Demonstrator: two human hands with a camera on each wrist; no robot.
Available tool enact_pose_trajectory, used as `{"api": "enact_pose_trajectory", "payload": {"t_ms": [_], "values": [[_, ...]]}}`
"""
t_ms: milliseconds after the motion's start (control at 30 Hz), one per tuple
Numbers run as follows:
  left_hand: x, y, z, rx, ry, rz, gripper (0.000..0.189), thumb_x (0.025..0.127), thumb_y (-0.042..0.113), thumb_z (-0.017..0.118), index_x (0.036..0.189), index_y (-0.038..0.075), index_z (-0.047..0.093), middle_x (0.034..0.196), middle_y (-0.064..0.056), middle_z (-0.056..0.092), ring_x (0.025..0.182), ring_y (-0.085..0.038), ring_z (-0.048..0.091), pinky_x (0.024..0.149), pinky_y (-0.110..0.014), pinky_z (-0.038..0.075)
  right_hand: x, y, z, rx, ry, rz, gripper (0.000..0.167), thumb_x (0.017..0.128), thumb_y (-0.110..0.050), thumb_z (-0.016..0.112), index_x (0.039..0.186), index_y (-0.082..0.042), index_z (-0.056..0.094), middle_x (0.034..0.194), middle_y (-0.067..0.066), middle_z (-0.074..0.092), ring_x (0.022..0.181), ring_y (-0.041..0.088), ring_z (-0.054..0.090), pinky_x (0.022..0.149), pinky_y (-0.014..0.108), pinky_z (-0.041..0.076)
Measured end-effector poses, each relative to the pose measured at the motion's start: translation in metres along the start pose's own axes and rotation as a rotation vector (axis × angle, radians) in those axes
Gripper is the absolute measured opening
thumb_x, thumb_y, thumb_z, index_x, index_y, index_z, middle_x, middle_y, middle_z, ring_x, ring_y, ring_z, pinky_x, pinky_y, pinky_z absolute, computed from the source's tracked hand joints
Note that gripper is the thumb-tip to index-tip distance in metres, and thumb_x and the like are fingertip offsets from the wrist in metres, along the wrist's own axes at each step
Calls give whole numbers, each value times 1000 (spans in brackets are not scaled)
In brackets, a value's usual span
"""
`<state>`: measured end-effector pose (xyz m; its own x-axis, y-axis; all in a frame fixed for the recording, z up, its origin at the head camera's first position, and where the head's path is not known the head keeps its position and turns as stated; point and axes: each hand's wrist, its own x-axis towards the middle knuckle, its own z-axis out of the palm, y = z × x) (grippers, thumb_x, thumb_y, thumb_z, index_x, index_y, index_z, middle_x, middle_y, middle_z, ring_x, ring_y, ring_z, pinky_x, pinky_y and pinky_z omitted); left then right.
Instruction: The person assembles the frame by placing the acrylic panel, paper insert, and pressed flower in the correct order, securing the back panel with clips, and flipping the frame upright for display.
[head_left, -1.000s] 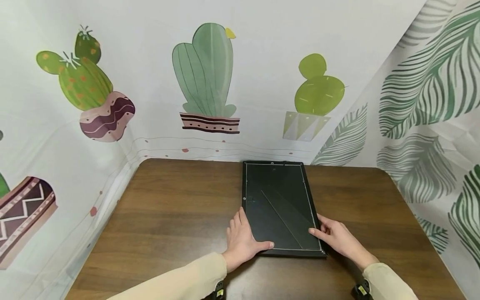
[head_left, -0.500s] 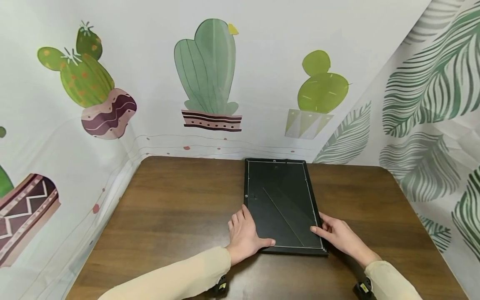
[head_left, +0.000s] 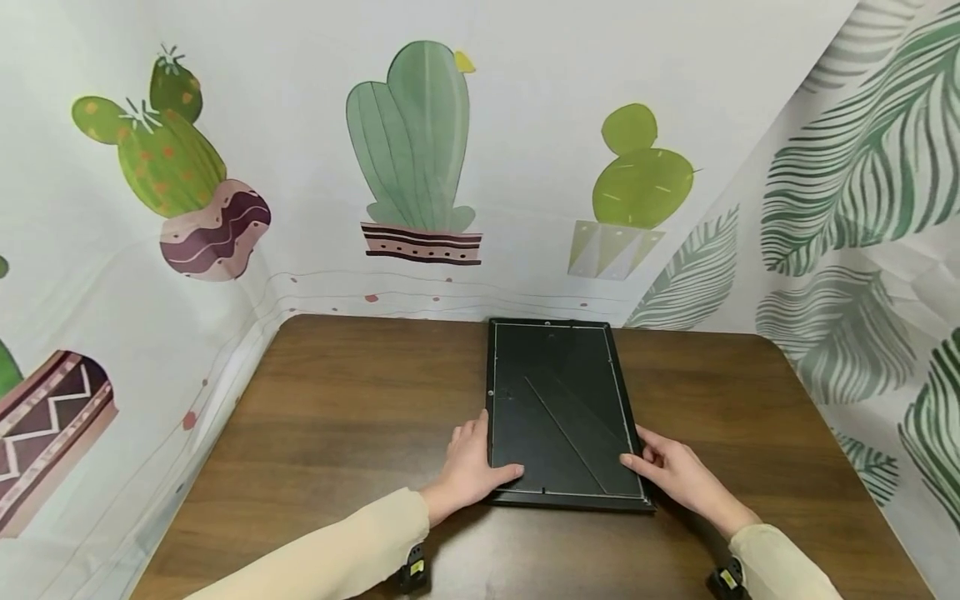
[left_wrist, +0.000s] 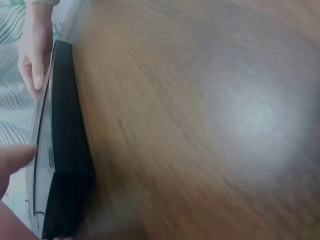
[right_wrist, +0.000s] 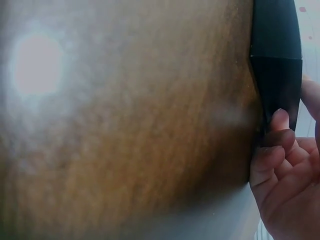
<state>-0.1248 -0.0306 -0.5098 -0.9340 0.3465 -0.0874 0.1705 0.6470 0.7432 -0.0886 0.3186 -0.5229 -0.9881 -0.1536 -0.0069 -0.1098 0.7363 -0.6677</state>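
Note:
A black picture frame (head_left: pixel 558 400) lies back side up on the wooden table, its backing panel marked by a slanting line. My left hand (head_left: pixel 472 467) holds its near left corner area, thumb on the backing and fingers along the left side. On the opposite long side, my right hand (head_left: pixel 678 475) grips the edge with the thumb on top. In the right wrist view, curled fingertips (right_wrist: pixel 270 157) touch the frame's black side wall (right_wrist: pixel 277 75). The left wrist view shows the frame's near side (left_wrist: pixel 67 115) and my left thumb (left_wrist: pixel 17 157). The frame's front is hidden.
The brown wooden table (head_left: pixel 360 400) extends on both sides of the frame. A white cloth backdrop (head_left: pixel 525 150) printed with cacti and leaves hangs behind it, close to the frame's far end.
My left hand has shifted slightly left along the frame's corner, its thumb sliding away from the near edge and uncovering a small dark tab. The right hand and frame stay in place.

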Motion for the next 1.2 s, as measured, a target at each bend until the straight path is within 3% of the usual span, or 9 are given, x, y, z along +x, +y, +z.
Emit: {"api": "enact_pose_trajectory", "payload": {"t_ms": [200,533,700,833,933,1067,1200], "values": [[-1,-9,-6,-89,14,57,83,89,18,78,154,-13,36,147,-34,48,137,-48,43,112,-61,38,0,0,0,-3,7,-3,68,96,-28,76,141,17,52,79,-5,52,62,1,42,58,23,38],[-16,-26,-12,-102,79,143,64,96,15,70,149,-13,46,135,-28,60,117,-42,57,102,-60,45,-2,-9,3,22,-33,3,69,98,-29,75,141,18,50,77,-6,51,61,1,41,56,23,38],[-26,-36,-21,36,59,214,61,98,15,69,149,-10,47,137,-25,61,120,-38,61,106,-58,45,-4,-15,8,12,-42,-16,71,98,-30,74,145,15,47,75,-9,51,60,0,41,58,22,39],[-41,-42,-30,258,87,394,53,97,14,73,141,-10,57,134,-24,65,119,-36,64,105,-53,49,-7,-18,11,2,-51,-102,76,99,-27,74,156,7,36,74,-14,49,59,-3,40,57,22,39],[-51,-45,-33,381,108,502,47,96,16,74,135,-8,63,130,-21,68,115,-31,66,102,-51,52,-8,-18,12,-18,-36,-174,74,99,-25,73,158,1,37,75,-17,46,58,-4,37,55,22,38],[-56,-49,-33,419,95,541,47,98,19,73,138,-4,64,132,-18,67,115,-28,66,105,-53,50,-8,-16,10,-26,-31,-198,72,99,-25,74,157,-1,41,75,-18,45,58,-5,37,54,21,37],[-53,-50,-31,415,95,528,49,97,23,74,140,2,64,134,-12,66,115,-24,65,98,-47,55,-8,-10,8,-8,-43,-169,75,98,-26,74,159,1,37,76,-17,45,59,-4,37,55,21,37]]}}
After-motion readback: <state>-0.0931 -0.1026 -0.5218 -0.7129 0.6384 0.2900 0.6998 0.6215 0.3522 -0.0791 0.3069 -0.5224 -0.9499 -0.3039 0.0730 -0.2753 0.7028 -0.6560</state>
